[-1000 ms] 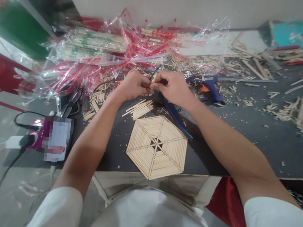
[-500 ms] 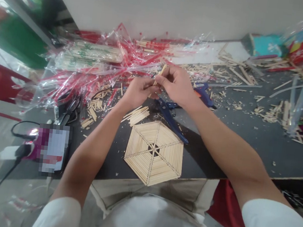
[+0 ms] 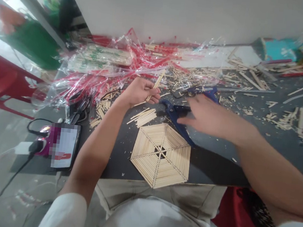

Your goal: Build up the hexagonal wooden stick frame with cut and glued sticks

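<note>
My left hand (image 3: 143, 92) is closed on some thin wooden sticks (image 3: 159, 79), which poke up past the fingertips. My right hand (image 3: 208, 116), slightly blurred, is open, thumb and fingers apart, just over a blue long-handled hand tool (image 3: 176, 117) like pliers or a cutter. Whether it touches the tool I cannot tell. Near the table's front edge lies a flat hexagonal panel (image 3: 173, 159) of wooden sticks, with spokes and a small gap at its centre. Behind it is a small pile of cut sticks (image 3: 143, 117), below my left hand.
A blue glue gun (image 3: 210, 93) lies behind my right hand. Red-and-clear plastic wrappers (image 3: 124, 62) and packed sticks crowd the back left. Stick scraps (image 3: 283, 118) litter the right side. A phone (image 3: 68, 146), a purple power adapter (image 3: 47, 140) and eyeglasses (image 3: 81, 109) are at left.
My right hand has left the sticks and moved right and toward me, opening over the blue tool. My left hand keeps hold of the sticks. The view has shifted slightly left.
</note>
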The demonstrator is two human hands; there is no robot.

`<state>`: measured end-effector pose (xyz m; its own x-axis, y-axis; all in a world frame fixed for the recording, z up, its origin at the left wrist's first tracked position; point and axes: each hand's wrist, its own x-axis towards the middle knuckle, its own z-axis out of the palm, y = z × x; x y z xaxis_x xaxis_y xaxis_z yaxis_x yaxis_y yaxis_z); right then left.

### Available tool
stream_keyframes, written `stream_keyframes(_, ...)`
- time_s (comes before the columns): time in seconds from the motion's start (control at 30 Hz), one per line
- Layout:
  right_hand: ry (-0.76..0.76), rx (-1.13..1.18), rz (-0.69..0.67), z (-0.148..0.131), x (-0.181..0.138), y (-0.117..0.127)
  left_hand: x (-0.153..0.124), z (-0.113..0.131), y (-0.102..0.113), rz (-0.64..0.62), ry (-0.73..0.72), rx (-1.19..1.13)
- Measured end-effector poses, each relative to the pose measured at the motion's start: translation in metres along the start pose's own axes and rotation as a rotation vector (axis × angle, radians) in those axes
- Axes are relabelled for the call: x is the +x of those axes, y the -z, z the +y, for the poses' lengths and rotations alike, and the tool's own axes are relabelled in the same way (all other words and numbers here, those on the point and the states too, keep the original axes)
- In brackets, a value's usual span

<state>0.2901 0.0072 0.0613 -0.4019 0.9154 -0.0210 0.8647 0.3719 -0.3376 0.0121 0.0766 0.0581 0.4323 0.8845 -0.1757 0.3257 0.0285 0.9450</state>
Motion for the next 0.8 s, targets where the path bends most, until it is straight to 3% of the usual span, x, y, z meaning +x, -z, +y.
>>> stream_keyframes(0.07,0.033,0.028,-0.08,0.002,-0.015,-0.016,0.003,-0.005,0.002,-0.032,-0.014,0.015)
stream_keyframes(0.23,-0.059,-0.058,-0.048,0.006,-0.032,-0.033,0.008,-0.02,0.009,-0.081,-0.037,0.013)
stream_keyframes(0.4,-0.016,-0.149,-0.102,0.002,-0.034,-0.032,0.003,-0.009,0.013,-0.03,0.118,0.072)
stream_keyframes(0.63,-0.033,-0.285,0.027,-0.016,-0.039,-0.053,-0.002,0.003,0.011,-0.028,0.183,0.093)
stream_keyframes(0.8,-0.138,-0.443,0.087,-0.039,-0.032,-0.063,-0.003,0.005,0.012,-0.041,0.207,0.11)
